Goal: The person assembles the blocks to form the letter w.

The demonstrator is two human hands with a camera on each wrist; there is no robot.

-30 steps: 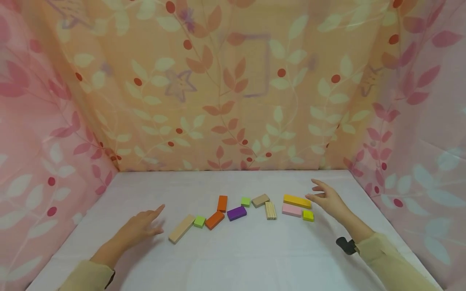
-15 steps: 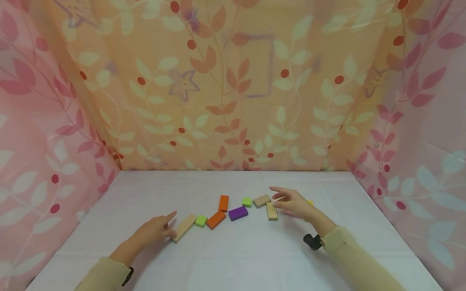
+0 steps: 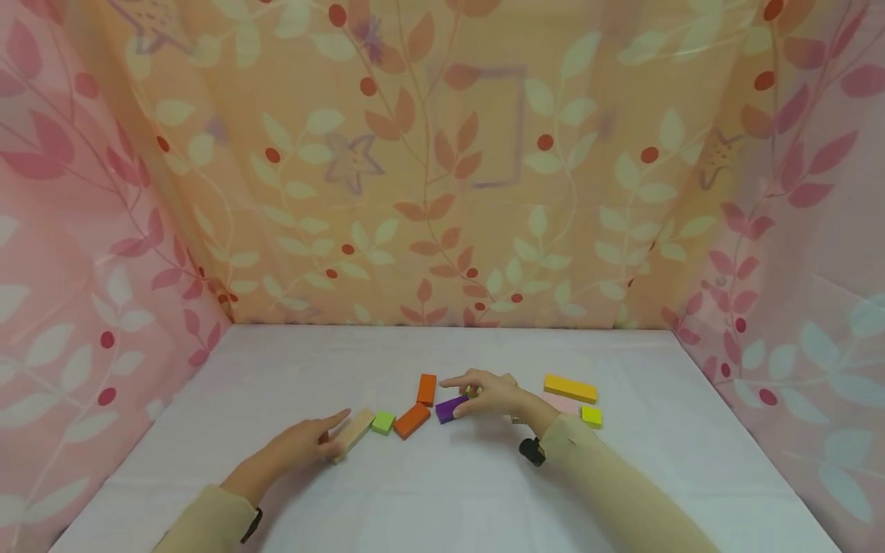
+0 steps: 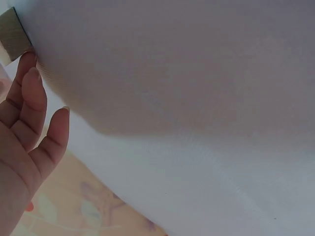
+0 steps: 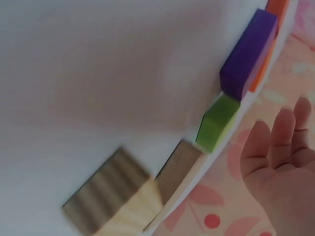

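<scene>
Right hand [image 3: 492, 395] shifted left — over purple block [image 3: 449, 408] | left hand [image 3: 304, 443] touches long wooden block [image 3: 354, 431]

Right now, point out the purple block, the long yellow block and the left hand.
purple block [image 3: 449, 408], head view, its top face.
long yellow block [image 3: 570, 389], head view, middle of top.
left hand [image 3: 304, 441], head view, back of hand.
</scene>
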